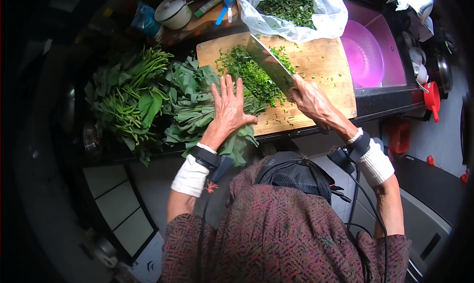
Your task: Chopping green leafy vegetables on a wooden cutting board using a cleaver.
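Observation:
My right hand point(313, 99) grips the handle of a cleaver point(272, 66), its broad blade slanting up and left over chopped greens point(251, 73) on a wooden cutting board point(314, 66). Flat on a bunch of leafy greens point(192, 112) lies my left hand point(229, 107), fingers spread, at the board's left part. The cut ends of that bunch meet the chopped pieces. Further left is another pile of greens with stems point(137, 101). A white plastic bag point(255, 22) holding chopped greens point(292, 9) stands at the board's far edge.
Right of the board, a pink plastic basin point(361, 55) sits in the sink point(394, 60). A red-handled pan or scoop point(431, 97) is at the far right. Behind the board are a lidded white pot point(173, 14), a blue spoon point(227, 3) and a blue packet point(146, 20).

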A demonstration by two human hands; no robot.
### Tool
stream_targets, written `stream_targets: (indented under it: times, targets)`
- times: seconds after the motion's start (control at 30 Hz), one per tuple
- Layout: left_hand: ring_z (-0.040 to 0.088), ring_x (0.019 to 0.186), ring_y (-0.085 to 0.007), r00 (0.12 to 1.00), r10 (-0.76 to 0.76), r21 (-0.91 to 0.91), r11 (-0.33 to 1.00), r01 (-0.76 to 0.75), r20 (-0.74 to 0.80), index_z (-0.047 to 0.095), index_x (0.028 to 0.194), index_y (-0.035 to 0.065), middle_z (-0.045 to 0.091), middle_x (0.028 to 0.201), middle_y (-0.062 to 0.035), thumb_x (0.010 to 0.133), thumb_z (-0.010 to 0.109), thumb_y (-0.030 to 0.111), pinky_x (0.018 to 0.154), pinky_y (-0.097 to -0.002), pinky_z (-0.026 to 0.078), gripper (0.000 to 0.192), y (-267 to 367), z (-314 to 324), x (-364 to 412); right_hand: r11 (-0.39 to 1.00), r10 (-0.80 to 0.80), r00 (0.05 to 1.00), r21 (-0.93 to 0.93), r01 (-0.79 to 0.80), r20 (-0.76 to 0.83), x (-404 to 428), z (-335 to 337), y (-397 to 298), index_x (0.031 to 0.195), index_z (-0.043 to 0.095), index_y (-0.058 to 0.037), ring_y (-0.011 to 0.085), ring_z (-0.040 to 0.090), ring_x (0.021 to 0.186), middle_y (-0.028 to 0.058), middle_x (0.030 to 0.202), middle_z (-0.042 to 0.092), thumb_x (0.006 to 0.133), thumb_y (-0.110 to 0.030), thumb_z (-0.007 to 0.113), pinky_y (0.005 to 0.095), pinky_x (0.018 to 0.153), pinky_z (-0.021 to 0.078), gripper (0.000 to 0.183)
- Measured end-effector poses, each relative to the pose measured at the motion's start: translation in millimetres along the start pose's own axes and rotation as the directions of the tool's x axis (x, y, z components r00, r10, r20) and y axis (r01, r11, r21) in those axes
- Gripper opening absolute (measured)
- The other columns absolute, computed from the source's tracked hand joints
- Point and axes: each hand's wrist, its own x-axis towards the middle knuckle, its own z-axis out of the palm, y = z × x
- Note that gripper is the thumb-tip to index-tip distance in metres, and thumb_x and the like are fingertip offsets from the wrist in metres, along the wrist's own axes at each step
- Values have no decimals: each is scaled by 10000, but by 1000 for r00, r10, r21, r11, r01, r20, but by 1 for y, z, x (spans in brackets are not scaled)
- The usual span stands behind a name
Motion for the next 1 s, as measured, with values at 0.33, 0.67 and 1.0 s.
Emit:
stream_targets:
  times: [0.33, 0.67, 1.0]
  targets:
    - [540, 930, -345, 998, 60, -114, 992, -56, 30, 435, 1239, -44, 560, 983, -179, 598, 806, 218, 816, -422, 429, 785, -34, -6, 5, 965, -33, 996, -261, 10, -83, -56, -2, 44, 1087, 477, 17, 433, 552, 709, 254, 758, 552, 851, -76, 544, 495, 631, 436, 263]
    - [554, 972, -367, 996, -16, -425, 905, -21, -83, 568, 1007, 19, 589, 1014, -178, 579, 738, 119, 833, -441, 461, 471, 1, -28, 56, 828, -144, 989, -542, 143, 40, -51, 8, 63, 1033, 492, 55, 239, 526, 615, 98, 724, 484, 904, -123, 461, 314, 565, 456, 223]
    - [619, 839, -410, 993, -48, -224, 972, 71, 109, 541, 964, 40, 647, 918, -196, 614, 737, 184, 720, -496, 492, 427, -3, -29, 86, 912, -330, 911, -331, 241, -246, -55, 23, 95, 971, 460, 8, 393, 552, 587, 198, 621, 522, 849, -72, 536, 458, 523, 432, 165]
